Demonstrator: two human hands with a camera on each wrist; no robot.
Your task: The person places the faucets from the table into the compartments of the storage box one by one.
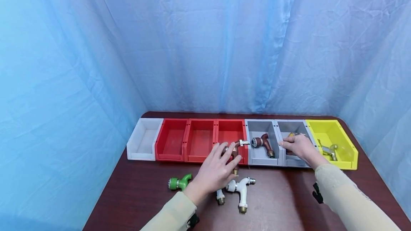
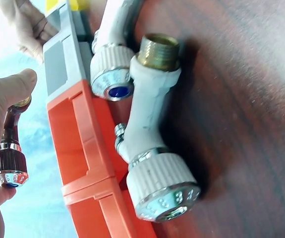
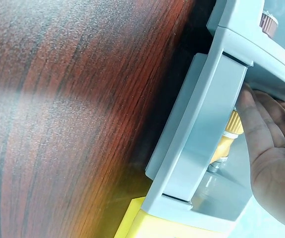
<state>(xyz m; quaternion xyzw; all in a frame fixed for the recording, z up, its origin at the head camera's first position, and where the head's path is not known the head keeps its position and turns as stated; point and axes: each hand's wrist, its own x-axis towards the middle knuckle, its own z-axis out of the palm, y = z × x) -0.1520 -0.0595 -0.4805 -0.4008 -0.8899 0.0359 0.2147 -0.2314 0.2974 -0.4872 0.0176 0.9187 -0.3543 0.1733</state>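
In the head view my left hand (image 1: 216, 170) holds a brown tap (image 1: 235, 152) just in front of the right-hand red bin. The left wrist view shows its thumb and a fingertip at opposite ends of this brown tap (image 2: 9, 148). My right hand (image 1: 300, 147) reaches into the right-hand grey bin (image 1: 297, 127), fingertips at the divider on its left. In the right wrist view its fingers (image 3: 261, 124) extend loosely beside a yellow tap (image 3: 225, 141) lying in that bin. Another brown tap (image 1: 264, 145) lies in the left grey bin (image 1: 257, 127).
A white tap (image 1: 242, 191), a second white tap (image 1: 220, 196) partly under my left hand, and a green tap (image 1: 180, 182) lie on the dark wooden table (image 1: 135, 195). The row also has a white bin (image 1: 146, 134), red bins (image 1: 171, 134) and a yellow bin (image 1: 324, 131) containing a metal tap (image 1: 330, 150).
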